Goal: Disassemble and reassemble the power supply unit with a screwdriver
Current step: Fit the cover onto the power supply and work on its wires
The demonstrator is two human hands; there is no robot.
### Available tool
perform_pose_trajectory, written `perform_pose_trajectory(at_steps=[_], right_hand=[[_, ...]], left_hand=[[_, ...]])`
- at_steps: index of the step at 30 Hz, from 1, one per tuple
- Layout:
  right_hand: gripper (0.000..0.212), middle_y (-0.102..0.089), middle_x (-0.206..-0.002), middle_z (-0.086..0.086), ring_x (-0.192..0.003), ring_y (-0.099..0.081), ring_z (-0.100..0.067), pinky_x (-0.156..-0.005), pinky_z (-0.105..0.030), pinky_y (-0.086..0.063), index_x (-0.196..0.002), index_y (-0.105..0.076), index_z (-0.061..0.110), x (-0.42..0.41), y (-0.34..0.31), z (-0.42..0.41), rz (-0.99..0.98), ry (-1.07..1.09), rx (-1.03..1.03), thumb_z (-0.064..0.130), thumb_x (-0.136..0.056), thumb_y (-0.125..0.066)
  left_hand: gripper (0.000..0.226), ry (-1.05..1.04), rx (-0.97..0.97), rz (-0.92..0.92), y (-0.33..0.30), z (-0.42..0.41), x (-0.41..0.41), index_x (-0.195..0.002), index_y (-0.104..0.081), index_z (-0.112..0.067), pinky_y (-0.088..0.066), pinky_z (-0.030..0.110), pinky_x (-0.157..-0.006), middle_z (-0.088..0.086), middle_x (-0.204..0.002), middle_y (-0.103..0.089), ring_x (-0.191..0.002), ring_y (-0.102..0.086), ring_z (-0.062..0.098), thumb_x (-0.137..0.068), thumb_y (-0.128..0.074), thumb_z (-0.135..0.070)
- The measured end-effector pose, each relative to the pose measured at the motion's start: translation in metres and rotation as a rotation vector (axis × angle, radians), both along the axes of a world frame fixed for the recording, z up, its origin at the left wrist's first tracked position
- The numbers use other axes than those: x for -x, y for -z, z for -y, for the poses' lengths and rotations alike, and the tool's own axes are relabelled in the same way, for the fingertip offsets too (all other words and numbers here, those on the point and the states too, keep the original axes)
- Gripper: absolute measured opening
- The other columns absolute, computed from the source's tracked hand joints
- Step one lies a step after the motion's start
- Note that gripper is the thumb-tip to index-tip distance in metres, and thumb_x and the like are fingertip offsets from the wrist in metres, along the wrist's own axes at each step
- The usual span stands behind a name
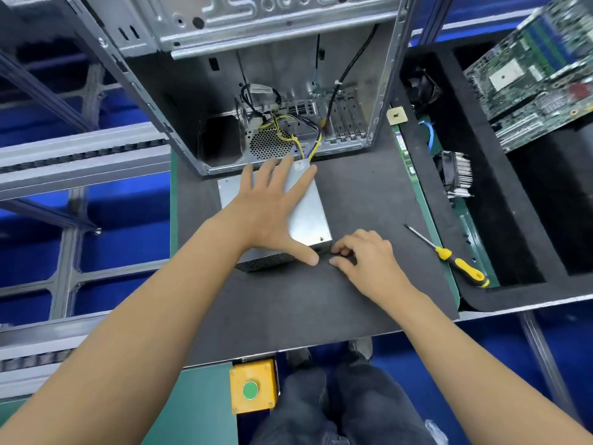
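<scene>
The silver power supply unit [309, 213] lies on the dark mat [288, 303] in front of the open computer case [282, 91]. Its yellow and purple cables [308, 146] run into the case. My left hand [272, 207] lies flat on top of the unit with fingers spread and the thumb down its near face. My right hand [362, 258] sits at the unit's near right corner with fingers curled, thumb and fingertips together; whether it pinches something small I cannot tell. The yellow-and-black screwdriver [449, 256] lies on the mat to the right, untouched.
A black foam tray [481, 155] on the right holds a fan, a heatsink [457, 175] and a motherboard [539, 65]. A yellow box with a green button [252, 388] is mounted below the table's front edge. Conveyor rails [80, 155] run on the left.
</scene>
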State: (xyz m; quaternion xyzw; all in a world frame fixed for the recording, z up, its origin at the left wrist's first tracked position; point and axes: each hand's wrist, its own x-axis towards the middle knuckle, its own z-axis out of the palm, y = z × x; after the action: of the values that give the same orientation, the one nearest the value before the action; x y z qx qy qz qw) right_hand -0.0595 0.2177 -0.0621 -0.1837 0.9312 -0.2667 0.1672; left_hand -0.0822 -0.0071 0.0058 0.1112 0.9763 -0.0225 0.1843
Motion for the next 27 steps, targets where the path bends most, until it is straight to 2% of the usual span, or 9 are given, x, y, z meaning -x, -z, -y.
perform_pose_trajectory(at_steps=[3, 6, 8, 10, 14, 17, 21, 24, 27], right_hand=[[0.013, -0.052, -0.094, 0.008, -0.1, -0.051, -0.019, -0.087, -0.037, -0.038, -0.104, -0.072, 0.023, -0.003, -0.002, 0.003, -0.033, -0.026, -0.03, 0.029, -0.094, -0.065], [0.011, -0.059, -0.098, 0.003, -0.096, -0.054, -0.018, -0.089, -0.037, -0.043, -0.101, -0.071, 0.022, -0.002, -0.003, 0.003, -0.026, -0.026, -0.034, 0.025, -0.096, -0.062], [0.008, -0.063, -0.094, 0.005, -0.086, -0.056, -0.006, -0.081, -0.019, -0.047, -0.093, -0.069, 0.025, 0.001, -0.009, 0.001, 0.038, 0.092, 0.096, 0.021, -0.095, -0.063], [0.017, -0.068, -0.088, 0.011, -0.078, -0.058, 0.004, -0.07, -0.007, -0.044, -0.084, -0.066, 0.032, 0.003, -0.02, 0.0, 0.09, 0.282, 0.307, 0.018, -0.093, -0.066], [0.023, -0.071, -0.084, 0.017, -0.078, -0.064, -0.004, -0.073, -0.012, -0.049, -0.083, -0.069, 0.038, 0.001, -0.046, 0.009, 0.073, 0.291, 0.558, 0.016, -0.087, -0.073], [0.018, -0.069, -0.085, 0.017, -0.078, -0.063, -0.007, -0.071, -0.012, -0.047, -0.085, -0.071, 0.033, -0.001, -0.057, 0.017, -0.032, 0.161, 0.501, 0.016, -0.087, -0.073], [0.008, -0.063, -0.082, 0.012, -0.076, -0.057, -0.006, -0.072, -0.01, -0.041, -0.086, -0.074, 0.019, 0.001, -0.065, 0.019, -0.18, -0.009, 0.352, 0.011, -0.086, -0.074], [0.005, -0.061, -0.084, 0.006, -0.084, -0.056, -0.017, -0.078, -0.03, -0.048, -0.088, -0.074, 0.016, 0.005, -0.072, 0.022, -0.235, -0.133, 0.182, 0.012, -0.089, -0.071], [0.008, -0.062, -0.088, 0.001, -0.09, -0.053, -0.023, -0.079, -0.038, -0.047, -0.092, -0.074, 0.015, 0.008, -0.078, 0.024, -0.256, -0.204, 0.043, 0.013, -0.093, -0.066]], left_hand=[[0.152, -0.084, -0.144, 0.013, -0.003, 0.013, -0.008, -0.152, 0.028, -0.032, 0.012, 0.054, -0.12, 0.009, -0.162, 0.027, -0.15, 0.023, 0.03, -0.036, -0.036, -0.108], [0.146, -0.052, -0.111, -0.047, 0.001, 0.019, -0.016, -0.158, 0.013, -0.026, 0.01, 0.05, -0.122, 0.012, -0.165, 0.014, -0.151, 0.015, 0.03, -0.046, -0.047, -0.099], [0.14, -0.046, -0.1, -0.101, 0.005, 0.017, -0.018, -0.159, 0.005, -0.025, 0.007, 0.048, -0.122, 0.012, -0.164, 0.005, -0.151, 0.007, 0.03, -0.052, -0.058, -0.09], [0.138, -0.057, -0.103, -0.133, 0.007, 0.015, -0.018, -0.159, 0.001, -0.025, 0.003, 0.049, -0.122, 0.012, -0.162, -0.001, -0.15, 0.002, 0.031, -0.051, -0.06, -0.088], [0.141, -0.07, -0.11, -0.154, 0.01, 0.017, -0.018, -0.158, -0.002, -0.026, -0.001, 0.049, -0.121, 0.013, -0.162, -0.006, -0.15, -0.002, 0.032, -0.043, -0.044, -0.095], [0.143, -0.074, -0.097, -0.163, 0.011, 0.016, -0.018, -0.158, 0.0, -0.026, -0.002, 0.049, -0.121, 0.013, -0.162, -0.006, -0.15, -0.002, 0.033, -0.042, -0.037, -0.099], [0.142, -0.085, -0.115, -0.177, 0.012, 0.016, -0.019, -0.158, -0.002, -0.026, -0.001, 0.049, -0.121, 0.011, -0.161, -0.007, -0.149, -0.003, 0.031, -0.042, -0.041, -0.098], [0.142, -0.09, -0.118, -0.183, 0.013, 0.016, -0.019, -0.158, -0.002, -0.027, -0.002, 0.05, -0.121, 0.01, -0.162, -0.006, -0.15, -0.002, 0.031, -0.042, -0.039, -0.099], [0.142, -0.098, -0.115, -0.184, 0.013, 0.016, -0.019, -0.158, -0.002, -0.028, -0.002, 0.051, -0.121, 0.011, -0.163, -0.005, -0.15, 0.0, 0.031, -0.041, -0.037, -0.099]])
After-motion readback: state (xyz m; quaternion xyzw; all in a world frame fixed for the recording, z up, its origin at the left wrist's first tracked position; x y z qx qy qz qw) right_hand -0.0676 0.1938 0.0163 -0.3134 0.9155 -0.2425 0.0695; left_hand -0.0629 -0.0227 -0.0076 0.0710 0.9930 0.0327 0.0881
